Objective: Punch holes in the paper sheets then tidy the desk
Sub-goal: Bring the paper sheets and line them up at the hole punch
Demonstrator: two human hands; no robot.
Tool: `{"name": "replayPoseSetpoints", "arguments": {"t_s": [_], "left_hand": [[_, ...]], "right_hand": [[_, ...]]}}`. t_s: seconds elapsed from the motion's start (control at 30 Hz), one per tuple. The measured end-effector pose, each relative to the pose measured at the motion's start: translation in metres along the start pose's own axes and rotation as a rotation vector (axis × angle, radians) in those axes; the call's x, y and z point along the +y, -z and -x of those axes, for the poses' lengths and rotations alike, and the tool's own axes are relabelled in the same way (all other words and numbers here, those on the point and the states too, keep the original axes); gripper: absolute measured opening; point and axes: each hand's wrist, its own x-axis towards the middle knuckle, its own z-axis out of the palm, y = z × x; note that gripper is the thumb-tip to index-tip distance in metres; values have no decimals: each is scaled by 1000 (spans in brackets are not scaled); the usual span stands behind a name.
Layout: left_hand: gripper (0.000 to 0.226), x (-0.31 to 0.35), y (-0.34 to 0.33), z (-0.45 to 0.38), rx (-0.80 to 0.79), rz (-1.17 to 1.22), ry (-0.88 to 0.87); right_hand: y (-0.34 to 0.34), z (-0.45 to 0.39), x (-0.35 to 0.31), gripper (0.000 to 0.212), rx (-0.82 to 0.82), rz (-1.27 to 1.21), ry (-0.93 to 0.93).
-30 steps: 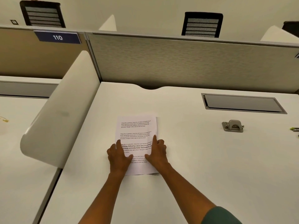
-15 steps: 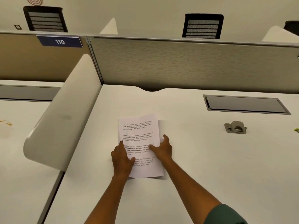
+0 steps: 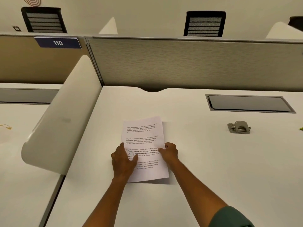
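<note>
A thin stack of printed paper sheets [image 3: 144, 133] lies on the white desk [image 3: 213, 161] right in front of me, turned slightly clockwise. My left hand [image 3: 123, 158] presses flat on the sheets' left side with its fingers spread. At the right edge, my right hand [image 3: 169, 151] pinches the sheets, thumb on top and fingers curled at the edge. That edge looks a little raised and casts a shadow. A grey metal hole punch [image 3: 239, 127] stands alone on the desk, far to the right of both hands.
A grey cable hatch [image 3: 250, 104] is set into the desk behind the punch. A curved white divider [image 3: 62, 122] borders the desk on the left, and a fabric partition [image 3: 180, 63] closes the back. A small green object [image 3: 301, 128] shows at the right edge.
My right hand slid off the top of the page to its right edge and took hold there. My left hand stayed pressed on the left side. The sheets turned slightly.
</note>
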Motion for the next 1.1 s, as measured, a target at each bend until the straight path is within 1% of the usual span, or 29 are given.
{"name": "replayPoseSetpoints", "arguments": {"t_s": [0.1,0.27,0.4,0.5,0.53,0.63,0.7,0.83,1.1], "left_hand": [[72,-3,1,-6,15,73,67],[67,-3,8,-20,17,210,156],[70,4,9,-27,-58,363,192],[69,9,6,-30,-136,513,273],[64,10,3,-30,-174,586,304],[25,11,-5,-28,-323,731,338],[13,14,-12,-25,-383,758,352],[9,37,-29,-14,-434,778,328],[23,84,-67,11,-549,702,228]], "right_hand": [[2,-2,4,28,3,-52,-10],[9,-4,8,31,8,-106,2],[19,-9,13,32,0,-125,-8],[30,-11,16,34,-12,-125,-9],[33,-11,17,31,-12,-133,-5],[51,-11,20,19,8,-153,6],[64,-10,23,18,19,-150,6],[93,-8,31,23,62,-131,12],[151,3,61,23,171,-120,-36]]}}
